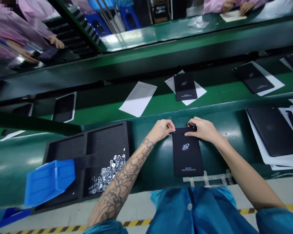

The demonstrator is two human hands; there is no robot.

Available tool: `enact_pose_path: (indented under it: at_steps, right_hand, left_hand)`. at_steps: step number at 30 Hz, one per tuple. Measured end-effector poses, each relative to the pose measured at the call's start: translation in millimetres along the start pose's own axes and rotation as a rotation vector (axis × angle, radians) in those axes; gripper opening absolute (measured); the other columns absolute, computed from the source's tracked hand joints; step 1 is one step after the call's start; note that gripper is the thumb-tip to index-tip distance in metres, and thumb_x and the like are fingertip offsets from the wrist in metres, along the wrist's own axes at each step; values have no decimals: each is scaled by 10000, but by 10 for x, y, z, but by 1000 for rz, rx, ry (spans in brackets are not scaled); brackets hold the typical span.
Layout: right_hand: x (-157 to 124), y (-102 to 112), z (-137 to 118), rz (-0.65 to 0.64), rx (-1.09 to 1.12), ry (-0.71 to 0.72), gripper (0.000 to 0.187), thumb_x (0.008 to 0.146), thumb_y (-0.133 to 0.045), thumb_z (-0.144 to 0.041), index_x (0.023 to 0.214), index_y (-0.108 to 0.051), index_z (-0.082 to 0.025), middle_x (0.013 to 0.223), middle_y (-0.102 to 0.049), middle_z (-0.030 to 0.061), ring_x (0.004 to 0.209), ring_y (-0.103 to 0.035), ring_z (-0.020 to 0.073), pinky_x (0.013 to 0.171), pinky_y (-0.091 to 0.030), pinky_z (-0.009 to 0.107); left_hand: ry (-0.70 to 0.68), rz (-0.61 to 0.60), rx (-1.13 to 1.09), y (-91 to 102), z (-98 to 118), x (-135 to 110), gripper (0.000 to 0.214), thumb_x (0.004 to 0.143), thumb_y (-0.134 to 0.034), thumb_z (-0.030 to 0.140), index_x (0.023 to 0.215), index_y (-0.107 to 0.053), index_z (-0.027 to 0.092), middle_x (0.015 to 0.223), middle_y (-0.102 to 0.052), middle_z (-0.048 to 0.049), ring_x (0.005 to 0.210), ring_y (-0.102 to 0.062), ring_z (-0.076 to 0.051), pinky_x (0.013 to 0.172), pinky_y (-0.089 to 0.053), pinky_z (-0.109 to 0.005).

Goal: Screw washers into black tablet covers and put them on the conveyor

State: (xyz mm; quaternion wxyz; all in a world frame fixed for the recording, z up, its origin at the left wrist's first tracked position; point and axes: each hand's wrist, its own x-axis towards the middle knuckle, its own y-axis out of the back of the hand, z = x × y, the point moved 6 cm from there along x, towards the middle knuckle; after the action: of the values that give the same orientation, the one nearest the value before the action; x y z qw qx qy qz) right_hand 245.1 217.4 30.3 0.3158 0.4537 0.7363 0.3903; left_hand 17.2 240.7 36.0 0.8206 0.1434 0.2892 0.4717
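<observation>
The black tablet [187,152] lies flat on the green bench edge directly in front of the person, its long side running near to far and a pale logo printed on its upward face. The left hand [162,130] sits at the tablet's far left corner, fingers curled in and pinching the edge. The right hand [200,130] comes in from the other side, its fingers [197,127] stretched over the far right corner. A small black part [192,126] sits at the tablet's far edge, right under them, and from here I cannot tell whether those fingers grip it.

Left of the tablet, beyond the tattooed left forearm [122,182], is a black foam tray [107,143] with a heap of metal washers [111,172] in one compartment. A blue plastic bin [50,183] rests tilted on the tray's left end. To the right, a larger black tablet [271,130] lies on white sheets [263,156]. Strips of white tape [207,178] mark the bench's near edge, just beyond the person's blue smock [192,211].

Farther off, a green conveyor belt [146,107] carries a bare white sheet [138,99] and a black tablet on paper [185,86]. Across the line, a co-worker's hands [234,6] in pink sleeves rest by a paper sheet.
</observation>
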Motion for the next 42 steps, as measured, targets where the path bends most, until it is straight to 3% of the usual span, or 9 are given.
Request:
enact_pose_path:
  at_steps: [9, 16, 19, 23, 29, 32, 35, 39, 42]
  right_hand:
    - [33, -13, 24, 21, 7, -3, 418, 890, -928, -565, 1069, -694, -269, 1059, -732, 5, 894, -706, 214, 635, -359, 289]
    - [30, 0, -18, -3, 16, 48, 333, 937, -888, -505, 1106, -703, -285, 1072, -737, 6, 903, -703, 213, 663, -382, 286]
    - [35, 12, -33, -13, 4, 58, 316, 945, -881, -495, 1114, -712, -288, 1071, -740, 11, 914, -704, 220, 672, -388, 286]
    - [29, 32, -41, -8, -2, 67, 314, 950, -879, -498, 1132, -723, -295, 1083, -751, 14, 933, -715, 229, 694, -404, 286]
    - [20, 49, -27, 6, -3, 78, 295, 961, -859, -513, 1105, -736, -286, 1040, -753, 28, 920, -721, 242, 713, -434, 299]
    - [16, 53, -25, 13, -9, 77, 298, 969, -849, -522, 1119, -737, -290, 1048, -753, 31, 919, -719, 242, 712, -438, 302]
    - [14, 47, -32, 11, -13, 83, 301, 987, -823, -542, 1122, -736, -288, 1040, -752, 38, 915, -718, 244, 701, -440, 303]
    - [11, 45, -42, 29, -6, 81, 284, 967, -865, -502, 1106, -734, -292, 1045, -750, 19, 935, -719, 236, 713, -435, 304]
    - [2, 45, -48, 35, 7, 68, 280, 952, -891, -474, 1099, -734, -294, 1049, -748, 4, 917, -716, 223, 721, -435, 305]
  left_hand:
    - [79, -201, 1, 37, 48, 134, 32, 870, -802, 146, 841, -806, 158, 776, -746, -32, 729, -721, -143, 632, -644, -215]
    - [88, -180, 167, 17, 103, 141, 70, 894, -822, 154, 872, -757, 164, 837, -768, -36, 741, -721, -145, 640, -596, -220]
    - [105, -158, 311, 59, 162, 174, 190, 885, -868, 212, 967, -700, 182, 906, -772, -31, 727, -706, -149, 636, -557, -239]
    - [104, -198, 542, 57, 324, 386, 354, 739, -988, 245, 910, -683, 189, 938, -760, -45, 796, -709, -203, 723, -538, -297]
    - [-12, -366, 712, -131, 639, 733, 444, 485, -1028, 62, 696, -661, 193, 839, -736, -11, 873, -690, -243, 809, -506, -319]
    - [-90, -420, 692, -118, 640, 667, 351, 568, -981, 66, 696, -686, 207, 769, -701, 24, 796, -654, -200, 759, -469, -295]
    - [-166, -434, 620, -54, 495, 461, 172, 765, -899, 149, 810, -748, 218, 795, -703, 19, 785, -641, -177, 734, -435, -282]
    - [-287, -317, 443, 36, 314, 211, 16, 929, -769, 210, 944, -765, 208, 885, -688, -16, 841, -625, -178, 723, -399, -275]
    - [-273, -259, 405, 60, 249, 146, 34, 955, -741, 229, 949, -753, 198, 901, -673, -27, 840, -608, -179, 730, -392, -280]
